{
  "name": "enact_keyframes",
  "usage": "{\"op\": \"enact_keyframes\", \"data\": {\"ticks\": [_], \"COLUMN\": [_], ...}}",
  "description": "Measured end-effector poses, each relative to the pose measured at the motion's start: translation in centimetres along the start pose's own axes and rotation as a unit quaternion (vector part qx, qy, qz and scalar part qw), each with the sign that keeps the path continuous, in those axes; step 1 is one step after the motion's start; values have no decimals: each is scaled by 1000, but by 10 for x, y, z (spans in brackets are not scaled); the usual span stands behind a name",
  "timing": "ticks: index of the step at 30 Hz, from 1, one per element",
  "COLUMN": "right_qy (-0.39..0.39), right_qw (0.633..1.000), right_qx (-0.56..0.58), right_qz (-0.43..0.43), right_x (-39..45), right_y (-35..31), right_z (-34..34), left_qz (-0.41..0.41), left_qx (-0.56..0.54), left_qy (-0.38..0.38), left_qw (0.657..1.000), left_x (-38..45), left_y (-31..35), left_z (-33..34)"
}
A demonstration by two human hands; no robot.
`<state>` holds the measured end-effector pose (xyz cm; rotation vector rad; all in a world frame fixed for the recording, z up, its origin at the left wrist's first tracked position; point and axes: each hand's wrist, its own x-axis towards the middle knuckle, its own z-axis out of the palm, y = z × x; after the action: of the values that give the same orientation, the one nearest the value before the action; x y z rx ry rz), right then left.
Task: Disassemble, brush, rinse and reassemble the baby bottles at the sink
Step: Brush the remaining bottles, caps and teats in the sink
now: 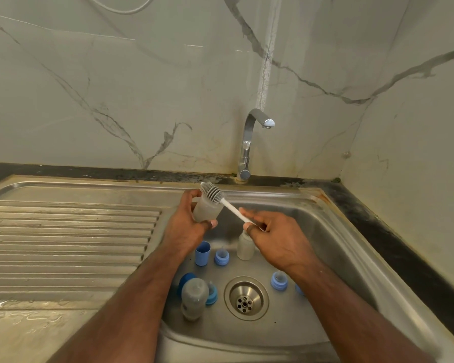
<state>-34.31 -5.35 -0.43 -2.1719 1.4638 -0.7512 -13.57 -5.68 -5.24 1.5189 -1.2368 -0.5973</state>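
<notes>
My left hand (185, 226) grips a frosted bottle body (204, 210) over the far left of the sink basin (333, 247), its mouth tilted up and away. My right hand (275, 237) holds the white handle of a bottle brush (232, 208); the grey bristle head (211, 192) sits at the bottle's mouth. On the basin floor stand a second bottle body (245, 244), a blue cap (202, 253) and blue collars with teats (221, 256) (279, 279). A third bottle (193, 297) lies near my left forearm beside more blue parts (211, 294).
The tap (249, 142) rises behind the basin with its spout above the middle; no water runs. The drain (246, 298) lies at the basin's centre. A ribbed steel drainboard (63, 239) stretches to the left. A marble wall closes the back and right.
</notes>
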Motion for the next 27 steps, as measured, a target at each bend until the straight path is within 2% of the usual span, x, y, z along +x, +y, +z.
{"op": "enact_keyframes", "data": {"ticks": [4,8,15,19,24,27], "right_qy": [16,-13,-24,-9,-41,-21], "right_qw": [999,987,996,998,997,999], "right_qx": [17,154,79,-20,68,28], "right_qz": [40,53,27,53,20,38], "right_x": [7,2,1,5,-2,6], "right_y": [4,4,2,8,0,5], "right_z": [-2,6,11,4,10,10], "left_qz": [-4,1,-24,-7,-20,-28], "left_qx": [-41,-72,-28,1,-3,-35], "left_qy": [10,6,39,58,72,91], "left_qw": [999,997,999,998,997,995], "left_x": [0,0,3,4,5,6], "left_y": [2,5,6,4,3,3], "left_z": [2,7,8,7,6,2]}}
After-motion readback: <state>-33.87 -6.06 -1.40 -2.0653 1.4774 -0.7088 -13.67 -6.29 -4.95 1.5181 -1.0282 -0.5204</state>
